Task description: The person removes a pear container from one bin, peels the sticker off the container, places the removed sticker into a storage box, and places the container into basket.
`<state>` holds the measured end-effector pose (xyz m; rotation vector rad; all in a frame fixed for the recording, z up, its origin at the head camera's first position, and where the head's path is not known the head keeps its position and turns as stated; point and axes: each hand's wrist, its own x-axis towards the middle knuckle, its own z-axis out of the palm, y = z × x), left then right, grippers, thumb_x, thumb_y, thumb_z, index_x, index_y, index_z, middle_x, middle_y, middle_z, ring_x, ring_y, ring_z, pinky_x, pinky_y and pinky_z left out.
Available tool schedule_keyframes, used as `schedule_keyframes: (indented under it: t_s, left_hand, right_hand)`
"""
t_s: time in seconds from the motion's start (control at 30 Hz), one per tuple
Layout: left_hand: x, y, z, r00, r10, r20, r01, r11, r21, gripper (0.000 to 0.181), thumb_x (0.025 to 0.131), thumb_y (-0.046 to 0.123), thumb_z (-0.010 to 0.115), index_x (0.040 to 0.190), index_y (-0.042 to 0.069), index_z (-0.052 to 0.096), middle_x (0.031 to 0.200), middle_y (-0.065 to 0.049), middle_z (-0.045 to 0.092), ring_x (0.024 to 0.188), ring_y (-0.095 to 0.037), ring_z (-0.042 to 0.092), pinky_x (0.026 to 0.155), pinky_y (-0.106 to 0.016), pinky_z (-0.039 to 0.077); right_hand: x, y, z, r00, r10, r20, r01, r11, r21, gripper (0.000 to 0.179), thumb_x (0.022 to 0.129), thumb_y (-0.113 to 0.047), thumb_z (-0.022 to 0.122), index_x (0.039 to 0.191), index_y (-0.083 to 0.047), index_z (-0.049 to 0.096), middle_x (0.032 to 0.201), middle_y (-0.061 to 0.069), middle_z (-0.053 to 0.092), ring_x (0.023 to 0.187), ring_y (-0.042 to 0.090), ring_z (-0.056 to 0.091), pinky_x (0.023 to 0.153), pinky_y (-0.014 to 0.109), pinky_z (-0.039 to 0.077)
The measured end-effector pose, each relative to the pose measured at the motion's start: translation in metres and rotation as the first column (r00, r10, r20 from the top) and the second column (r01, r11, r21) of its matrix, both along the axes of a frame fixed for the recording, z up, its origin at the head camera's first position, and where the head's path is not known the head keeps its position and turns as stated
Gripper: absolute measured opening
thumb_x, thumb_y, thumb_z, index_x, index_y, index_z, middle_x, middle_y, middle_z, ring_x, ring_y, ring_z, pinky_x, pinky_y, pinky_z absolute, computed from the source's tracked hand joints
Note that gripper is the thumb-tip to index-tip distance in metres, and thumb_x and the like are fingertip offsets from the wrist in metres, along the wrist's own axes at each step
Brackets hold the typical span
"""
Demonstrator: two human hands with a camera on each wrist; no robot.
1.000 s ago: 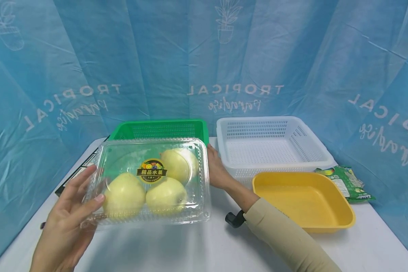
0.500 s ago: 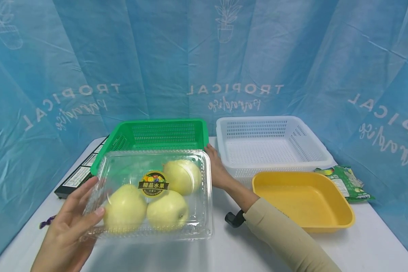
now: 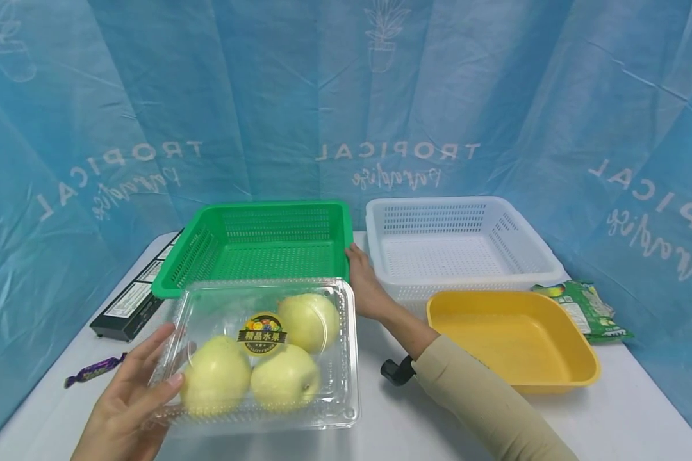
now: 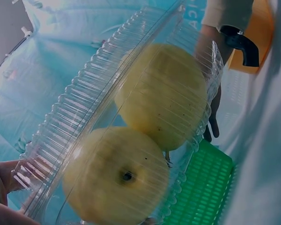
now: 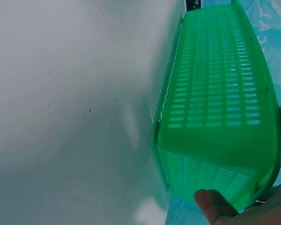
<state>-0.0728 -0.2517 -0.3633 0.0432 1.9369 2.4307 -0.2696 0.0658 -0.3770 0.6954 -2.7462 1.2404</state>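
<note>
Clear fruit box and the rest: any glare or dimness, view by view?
Head: bright, small highlights on the clear box, its label readable. Left wrist: dimmer, white glints along the box's ridged edge. Right wrist: also dim, pale bright patches on the white table, slots of the green basket distinct.

The green basket (image 3: pixel 277 224) hid some of the black box (image 3: pixel 128 306). The head view cut off the tan sleeve (image 3: pixel 487 400), and the purple candy's (image 3: pixel 94 371) print was too tiny to read.

- Glossy clear plastic box (image 3: pixel 262 352) in the left hand (image 3: pixel 129 397)
- Smooth green plastic basket (image 3: pixel 279 224) at the right hand (image 3: pixel 366 282)
- Creased, cloth-like curtain (image 3: pixel 346 96) beyond both hands
</note>
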Motion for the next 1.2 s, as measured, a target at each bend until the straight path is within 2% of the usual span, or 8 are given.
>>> schedule_keyframes:
  t_s: [0.13,0.33,0.4,0.53,0.63,0.8,1.0,1.2]
  left_hand:
    - [0.000,0.002,-0.004,0.997,0.013,0.077,-0.011,1.000,-0.026,0.068,0.098,0.002,0.044,0.150,0.035,0.017,0.158,-0.006,-0.013,0.114,0.004,0.053,0.084,-0.029,0.055]
    - [0.001,0.004,-0.012,0.992,0.032,0.118,-0.022,0.996,-0.081,0.067,0.097,0.005,0.047,0.150,0.034,0.018,0.146,0.004,0.017,0.111,0.004,0.053,0.084,-0.029,0.055]
    - [0.002,0.005,-0.015,0.988,0.040,0.149,-0.026,0.995,-0.096,0.067,0.097,0.007,0.049,0.149,0.036,0.018,0.145,0.005,0.018,0.110,0.006,0.052,0.084,-0.027,0.054]
    - [0.001,0.008,-0.019,0.972,0.062,0.226,-0.031,0.990,-0.139,0.069,0.096,0.013,0.053,0.149,0.039,0.017,0.153,-0.007,0.005,0.110,0.010,0.048,0.084,-0.021,0.051]
    - [0.001,0.010,-0.022,0.961,0.075,0.265,-0.029,0.984,-0.174,0.070,0.095,0.017,0.055,0.148,0.041,0.016,0.158,-0.010,-0.002,0.125,-0.003,0.039,0.087,-0.026,0.051]
    - [0.001,0.014,-0.027,0.955,0.084,0.285,-0.028,0.981,-0.194,0.070,0.094,0.021,0.056,0.148,0.043,0.016,0.157,-0.011,-0.004,0.139,-0.036,0.015,0.093,-0.053,0.048]
    - [0.000,0.016,-0.032,0.956,0.078,0.282,-0.021,0.980,-0.197,0.071,0.094,0.021,0.056,0.148,0.042,0.016,0.155,-0.012,-0.001,0.140,-0.045,0.012,0.094,-0.064,0.042]
    - [0.000,0.020,-0.031,0.945,0.062,0.322,0.001,0.981,-0.194,0.074,0.092,0.022,0.059,0.149,0.041,0.014,0.158,-0.017,-0.015,0.142,-0.051,-0.003,0.095,-0.075,0.025]
  right_hand:
    - [-0.002,-0.003,-0.001,0.999,-0.026,0.030,0.026,1.000,-0.014,0.091,0.085,-0.037,0.066,0.147,0.006,0.015,0.156,0.023,0.006,0.145,0.041,0.013,0.115,0.054,0.022]
    - [0.000,-0.005,0.003,0.993,-0.054,0.102,0.057,0.998,-0.023,0.088,0.089,-0.043,0.061,0.150,-0.001,0.012,0.159,0.016,0.002,0.147,0.034,0.008,0.117,0.052,0.020]
    - [0.001,-0.005,0.002,0.993,-0.051,0.103,0.054,0.998,-0.024,0.088,0.090,-0.044,0.060,0.150,-0.001,0.011,0.159,0.015,0.001,0.147,0.034,0.008,0.117,0.052,0.020]
    - [0.003,-0.005,0.002,0.994,-0.043,0.102,0.046,0.999,-0.020,0.088,0.090,-0.044,0.059,0.150,-0.002,0.011,0.159,0.014,0.000,0.147,0.034,0.008,0.116,0.053,0.021]
    - [0.004,-0.005,0.003,0.994,-0.045,0.104,0.046,0.999,-0.014,0.087,0.090,-0.045,0.058,0.151,-0.003,0.011,0.159,0.014,0.000,0.147,0.033,0.008,0.116,0.053,0.022]
    - [0.004,-0.006,0.004,0.993,-0.050,0.103,0.052,0.999,-0.015,0.087,0.090,-0.044,0.059,0.151,-0.003,0.011,0.159,0.014,0.000,0.147,0.034,0.009,0.115,0.053,0.023]
    - [0.004,-0.007,0.004,0.994,-0.055,0.095,0.057,0.998,-0.017,0.086,0.090,-0.042,0.060,0.150,-0.002,0.012,0.159,0.015,0.001,0.147,0.035,0.009,0.116,0.054,0.021]
    - [0.004,-0.006,0.003,0.995,-0.052,0.086,0.054,0.998,-0.015,0.087,0.090,-0.043,0.059,0.150,-0.001,0.012,0.159,0.016,0.001,0.146,0.036,0.010,0.115,0.054,0.022]
